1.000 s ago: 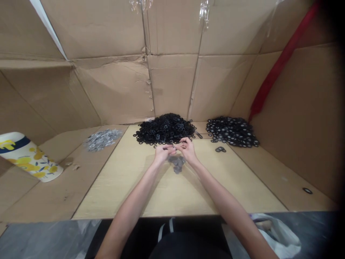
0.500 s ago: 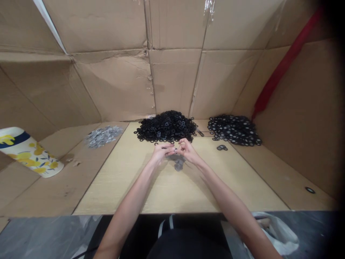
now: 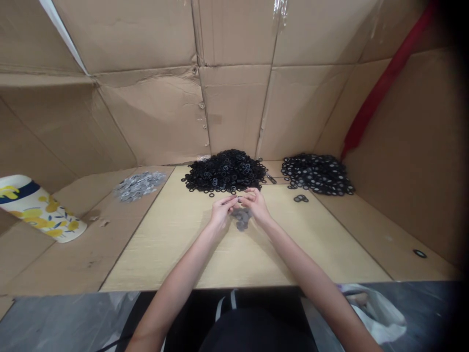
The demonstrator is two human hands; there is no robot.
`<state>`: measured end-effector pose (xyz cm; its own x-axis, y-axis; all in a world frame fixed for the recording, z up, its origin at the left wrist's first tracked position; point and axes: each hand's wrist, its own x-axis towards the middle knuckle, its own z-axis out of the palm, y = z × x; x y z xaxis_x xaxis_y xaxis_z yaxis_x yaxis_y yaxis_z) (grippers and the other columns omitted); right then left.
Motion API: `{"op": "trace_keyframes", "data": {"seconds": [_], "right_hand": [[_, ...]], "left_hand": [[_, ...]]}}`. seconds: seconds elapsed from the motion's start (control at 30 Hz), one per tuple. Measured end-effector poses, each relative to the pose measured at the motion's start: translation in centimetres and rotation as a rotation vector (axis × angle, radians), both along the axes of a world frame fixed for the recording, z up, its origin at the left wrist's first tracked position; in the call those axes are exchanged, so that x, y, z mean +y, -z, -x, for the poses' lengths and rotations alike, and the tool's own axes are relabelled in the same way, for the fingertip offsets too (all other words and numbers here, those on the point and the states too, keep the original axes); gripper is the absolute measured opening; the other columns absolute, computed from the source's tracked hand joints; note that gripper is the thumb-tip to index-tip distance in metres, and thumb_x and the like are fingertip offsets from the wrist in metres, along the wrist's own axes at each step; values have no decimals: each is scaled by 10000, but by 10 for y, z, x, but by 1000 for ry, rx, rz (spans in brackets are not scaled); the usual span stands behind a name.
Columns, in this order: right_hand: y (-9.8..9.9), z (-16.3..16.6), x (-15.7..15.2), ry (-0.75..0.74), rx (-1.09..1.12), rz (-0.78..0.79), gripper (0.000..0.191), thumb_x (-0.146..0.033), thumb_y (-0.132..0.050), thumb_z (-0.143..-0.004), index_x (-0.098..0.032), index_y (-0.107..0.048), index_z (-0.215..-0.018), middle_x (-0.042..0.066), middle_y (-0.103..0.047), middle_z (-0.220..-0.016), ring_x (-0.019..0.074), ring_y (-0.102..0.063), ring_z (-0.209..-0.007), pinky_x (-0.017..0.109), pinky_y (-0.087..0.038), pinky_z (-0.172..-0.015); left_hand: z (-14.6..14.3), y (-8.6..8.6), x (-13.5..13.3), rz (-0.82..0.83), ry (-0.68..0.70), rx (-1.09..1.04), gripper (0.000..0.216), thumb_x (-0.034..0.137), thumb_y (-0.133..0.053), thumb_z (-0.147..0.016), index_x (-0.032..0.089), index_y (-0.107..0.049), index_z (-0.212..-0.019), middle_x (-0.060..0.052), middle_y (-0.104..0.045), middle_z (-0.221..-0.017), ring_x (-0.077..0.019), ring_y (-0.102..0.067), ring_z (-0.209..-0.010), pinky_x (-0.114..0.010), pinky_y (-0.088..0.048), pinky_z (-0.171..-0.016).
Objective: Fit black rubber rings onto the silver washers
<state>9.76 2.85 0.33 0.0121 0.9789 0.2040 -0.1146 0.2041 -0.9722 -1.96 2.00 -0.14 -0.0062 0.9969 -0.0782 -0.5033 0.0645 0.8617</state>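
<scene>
The black pile [image 3: 225, 172] has a mixed pile [image 3: 317, 174] to its right; just in front of it, left hand [image 3: 220, 210] and right hand [image 3: 259, 208] meet; grey discs [image 3: 242, 224] lie low between them; a ring [image 3: 240, 199], tilt unclear, seems pinched by both, neither nearer, no obstacle visible

— Soft, even light on the cardboard [image 3: 234, 39], glare sparking off clear tape [image 3: 277, 6] at twelve o'clock!
— And a black border [image 3: 462, 176] swallows three o'clock! Faint shadows across the yellow board [image 3: 157, 230], fine detail between the fingers [image 3: 227, 200] smeared!
</scene>
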Motion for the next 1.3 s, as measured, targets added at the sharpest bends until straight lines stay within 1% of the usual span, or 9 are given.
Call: {"op": "trace_keyframes", "data": {"seconds": [0.13, 0.27, 0.5, 0.67, 0.83, 0.93, 1.0, 1.13, 1.3], "right_hand": [[2, 3, -4, 51, 17, 47, 365, -340, -664, -554, -208, -431, -801, -65, -503, -550, 109, -483, -529, 232, -357, -510], [1, 2, -4, 24, -23, 49, 348, -302, -647, -556, -204, -436, -815, -75, -482, -516, 102, -451, -489, 223, -324, -482], [1, 4, 1, 115, -42, -71, 341, -289, -639, -561, -225, -380, -773, -71, -479, -554, 122, -491, -543, 242, -354, -528], [-4, 0, -1, 15, -64, -77, 365, -300, -637, -572, -235, -326, -751, -70, -457, -576, 126, -494, -562, 238, -352, -523], [0, -7, -5, -50, -251, -146, 310, -281, -609, -611, -230, -328, -732, -70, -410, -604, 100, -423, -542, 224, -328, -504], [0, -7, -8, -29, -394, -206, 233, -261, -565, -655, -224, -349, -734, -65, -403, -608, 99, -405, -543, 225, -315, -505], [-2, -7, -10, -14, -446, -223, 211, -245, -548, -668, -222, -350, -736, -65, -401, -603, 99, -403, -542, 227, -310, -508], [-4, -5, -12, -15, -383, -227, 210, -240, -539, -681, -225, -344, -755, -63, -392, -628, 95, -403, -551, 225, -324, -518], [-3, -2, -11, 2, -183, -209, 284, -292, -601, -641, -228, -358, -775, -49, -429, -695, 99, -450, -630, 231, -372, -600]], "left_hand": [[-2, 1, -2, 5, -9, -19, 291, 151, -732, -533, 91, -669, -810, -41, -646, -673, -56, -532, -527, -178, -353, -487], [1, -1, -1, 15, 10, -5, 310, 135, -733, -523, 82, -663, -820, -54, -649, -688, -64, -540, -536, -186, -359, -494], [-2, -7, -4, -15, -30, 57, 254, 97, -729, -509, 71, -647, -748, -42, -629, -636, -48, -498, -469, -189, -364, -476], [-2, -9, -6, 17, -69, -14, 233, 55, -705, -526, 90, -636, -745, -21, -616, -626, -31, -470, -443, -176, -355, -459], [0, -3, -2, 105, -47, -91, 210, -16, -663, -528, 93, -623, -703, -14, -598, -593, -30, -467, -440, -164, -346, -444], [1, 1, 0, 118, -28, -99, 188, -22, -651, -540, 85, -625, -692, -23, -603, -596, -30, -473, -445, -160, -351, -447], [2, 2, 0, 102, 0, -85, 179, -2, -657, -556, 79, -635, -715, -27, -608, -600, -27, -470, -445, -154, -346, -441], [1, 1, -1, 59, 56, -73, 217, 40, -688, -564, 77, -645, -774, -26, -612, -614, -25, -476, -456, -147, -347, -439], [-4, -2, -3, 91, 1, -152, 183, 41, -676, -586, 103, -637, -754, 2, -581, -602, -11, -455, -452, -124, -318, -406]]}}
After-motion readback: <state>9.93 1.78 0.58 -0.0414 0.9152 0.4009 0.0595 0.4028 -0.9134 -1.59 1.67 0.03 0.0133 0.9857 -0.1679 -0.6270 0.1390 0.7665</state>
